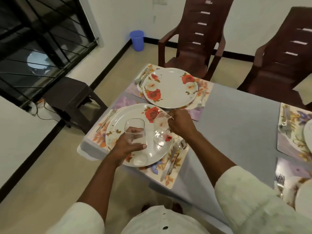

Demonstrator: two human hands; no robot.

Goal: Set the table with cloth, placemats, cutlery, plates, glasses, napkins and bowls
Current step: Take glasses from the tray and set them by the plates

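Head view: both hands' grips hold glasses (135, 132) over near plate (118, 119); knife (168, 162) beside.

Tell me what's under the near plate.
The near plate sits on a floral placemat over the grey cloth. A knife lies beside it. Anything beneath the plate's centre is hidden.

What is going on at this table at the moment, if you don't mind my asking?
A person is setting the table. The left hand grips a clear glass and the right hand holds a second glass, both above the nearest floral plate. Plates, placemats and cutlery are already laid.
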